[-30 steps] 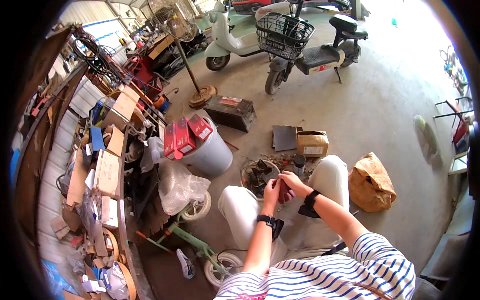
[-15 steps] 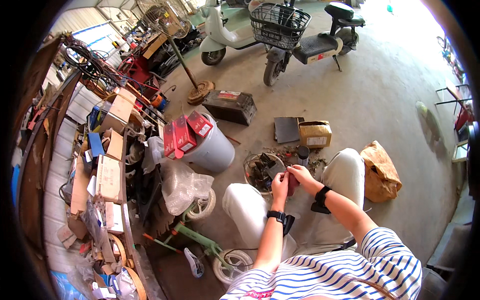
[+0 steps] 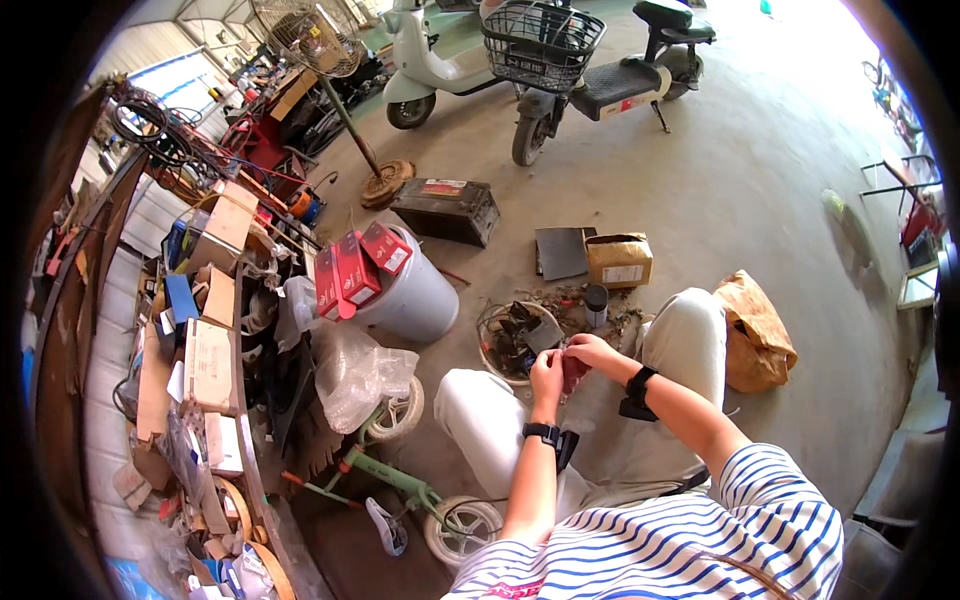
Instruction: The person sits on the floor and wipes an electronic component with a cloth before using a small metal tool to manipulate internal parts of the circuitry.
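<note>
My left hand (image 3: 546, 377) and my right hand (image 3: 592, 354) meet in front of my knees, fingers closed in a pinch. Between and just below them shows a small dark red piece (image 3: 575, 373); its kind is too small and covered to tell. Just beyond the hands sits a round basin (image 3: 487, 347) with black parts and scraps (image 3: 520, 328) in it. To its right a dark can (image 3: 596, 304) stands upright among loose debris on the floor.
Beyond the can lie a cardboard box (image 3: 620, 262) and a dark flat sheet (image 3: 562, 253). A brown paper bag (image 3: 757, 330) is by my right knee. Left are a grey bucket (image 3: 425, 295) with red boxes (image 3: 357, 268) on top, a green child's bike (image 3: 395, 480) and a cluttered shelf (image 3: 240, 380).
Both hands stay together at the dark red piece, with their fingers slightly shifted. The whole view has moved a little, so the surroundings sit slightly further left and up.
</note>
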`<act>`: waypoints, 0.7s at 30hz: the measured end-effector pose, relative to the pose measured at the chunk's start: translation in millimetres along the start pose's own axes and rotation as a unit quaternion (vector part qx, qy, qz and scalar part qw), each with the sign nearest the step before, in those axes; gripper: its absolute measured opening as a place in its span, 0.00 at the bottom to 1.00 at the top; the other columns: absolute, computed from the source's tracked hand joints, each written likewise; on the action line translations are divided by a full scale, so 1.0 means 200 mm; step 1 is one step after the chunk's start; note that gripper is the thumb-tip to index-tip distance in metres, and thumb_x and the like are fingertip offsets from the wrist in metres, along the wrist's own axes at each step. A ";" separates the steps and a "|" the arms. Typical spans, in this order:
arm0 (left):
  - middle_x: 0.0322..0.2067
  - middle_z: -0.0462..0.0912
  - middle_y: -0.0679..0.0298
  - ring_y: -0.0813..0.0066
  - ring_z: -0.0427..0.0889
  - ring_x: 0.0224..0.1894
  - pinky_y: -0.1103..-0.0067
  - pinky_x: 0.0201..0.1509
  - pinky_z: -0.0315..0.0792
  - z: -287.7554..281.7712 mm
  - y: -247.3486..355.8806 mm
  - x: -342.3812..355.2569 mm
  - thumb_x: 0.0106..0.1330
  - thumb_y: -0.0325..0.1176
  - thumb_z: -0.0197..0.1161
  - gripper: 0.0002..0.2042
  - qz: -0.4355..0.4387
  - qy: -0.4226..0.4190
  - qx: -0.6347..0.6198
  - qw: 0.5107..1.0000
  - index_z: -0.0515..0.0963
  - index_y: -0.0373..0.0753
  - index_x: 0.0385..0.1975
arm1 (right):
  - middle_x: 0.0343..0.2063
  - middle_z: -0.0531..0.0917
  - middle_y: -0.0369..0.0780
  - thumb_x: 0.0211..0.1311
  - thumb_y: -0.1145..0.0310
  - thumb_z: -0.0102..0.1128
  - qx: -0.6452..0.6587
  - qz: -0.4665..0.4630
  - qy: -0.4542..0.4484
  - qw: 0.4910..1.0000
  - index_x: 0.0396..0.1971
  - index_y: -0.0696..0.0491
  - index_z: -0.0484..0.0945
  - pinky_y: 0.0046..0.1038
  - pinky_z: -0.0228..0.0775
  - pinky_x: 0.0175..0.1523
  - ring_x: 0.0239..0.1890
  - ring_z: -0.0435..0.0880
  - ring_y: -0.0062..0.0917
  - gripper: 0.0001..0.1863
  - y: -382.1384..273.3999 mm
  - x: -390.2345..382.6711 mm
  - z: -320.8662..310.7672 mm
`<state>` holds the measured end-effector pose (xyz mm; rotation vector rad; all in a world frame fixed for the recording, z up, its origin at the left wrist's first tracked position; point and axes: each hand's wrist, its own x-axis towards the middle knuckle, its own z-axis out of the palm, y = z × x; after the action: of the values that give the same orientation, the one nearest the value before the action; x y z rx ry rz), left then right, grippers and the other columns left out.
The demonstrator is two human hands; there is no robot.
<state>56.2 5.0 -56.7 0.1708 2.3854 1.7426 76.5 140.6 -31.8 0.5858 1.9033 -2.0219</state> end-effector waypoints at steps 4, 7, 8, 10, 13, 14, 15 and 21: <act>0.28 0.81 0.56 0.72 0.79 0.31 0.76 0.37 0.72 0.00 -0.05 0.03 0.63 0.37 0.54 0.13 -0.009 0.027 -0.013 0.999 0.76 0.31 0.33 | 0.24 0.79 0.37 0.53 0.66 0.56 0.000 -0.013 -0.011 1.000 0.39 0.60 0.74 0.22 0.68 0.23 0.20 0.76 0.19 0.16 -0.04 -0.02 0.03; 0.29 0.81 0.57 0.71 0.79 0.31 0.76 0.37 0.72 0.04 -0.03 0.05 0.62 0.37 0.54 0.13 -0.014 0.020 -0.039 0.999 0.76 0.31 0.33 | 0.25 0.77 0.36 0.52 0.68 0.58 0.026 -0.033 0.044 0.998 0.44 0.58 0.72 0.21 0.67 0.26 0.22 0.75 0.18 0.19 -0.01 0.01 -0.03; 0.29 0.81 0.57 0.71 0.79 0.31 0.76 0.37 0.72 0.04 -0.02 0.04 0.62 0.37 0.54 0.13 -0.016 0.018 -0.041 0.999 0.76 0.31 0.33 | 0.28 0.78 0.37 0.52 0.69 0.58 0.033 -0.016 0.054 0.998 0.47 0.58 0.70 0.21 0.67 0.26 0.23 0.75 0.18 0.21 -0.01 0.01 -0.04; 0.29 0.81 0.58 0.72 0.78 0.31 0.77 0.37 0.72 0.04 0.00 0.03 0.63 0.37 0.54 0.13 0.002 0.003 -0.022 1.000 0.76 0.31 0.33 | 0.28 0.78 0.37 0.52 0.68 0.58 0.060 -0.010 0.052 0.997 0.47 0.58 0.70 0.21 0.67 0.26 0.24 0.75 0.18 0.21 -0.01 0.00 -0.07; 0.28 0.81 0.58 0.72 0.78 0.31 0.77 0.37 0.72 0.01 -0.01 0.03 0.64 0.36 0.53 0.13 -0.015 0.004 -0.036 0.999 0.76 0.31 0.33 | 0.31 0.77 0.37 0.53 0.68 0.59 0.112 0.003 0.035 0.993 0.48 0.57 0.68 0.20 0.68 0.29 0.27 0.75 0.18 0.22 -0.06 -0.03 -0.04; 0.28 0.81 0.58 0.72 0.78 0.31 0.77 0.37 0.72 0.01 -0.01 0.03 0.64 0.36 0.53 0.13 -0.019 0.004 -0.036 0.999 0.76 0.31 0.33 | 0.31 0.76 0.37 0.53 0.68 0.60 0.159 0.005 0.024 0.987 0.48 0.56 0.67 0.20 0.69 0.31 0.28 0.75 0.19 0.22 -0.06 -0.04 -0.04; 0.28 0.81 0.59 0.73 0.78 0.29 0.78 0.34 0.72 0.00 -0.01 0.03 0.64 0.35 0.52 0.12 -0.005 0.001 -0.034 0.999 0.76 0.31 0.33 | 0.32 0.75 0.36 0.52 0.68 0.61 0.205 0.007 0.013 0.979 0.48 0.56 0.66 0.21 0.70 0.32 0.30 0.75 0.19 0.23 -0.06 -0.05 -0.03; 0.23 0.80 0.61 0.79 0.76 0.21 0.81 0.23 0.70 0.00 0.13 -0.01 0.64 0.31 0.53 0.09 -0.049 -0.053 -0.089 0.993 0.75 0.31 0.32 | 0.33 0.75 0.38 0.52 0.73 0.61 0.260 0.040 -0.001 0.965 0.50 0.58 0.63 0.22 0.73 0.34 0.30 0.76 0.20 0.25 -0.05 -0.06 -0.07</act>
<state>58.6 12.7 -31.6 0.1161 2.1144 1.8408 84.4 154.4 -18.1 0.7651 1.3088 -2.4693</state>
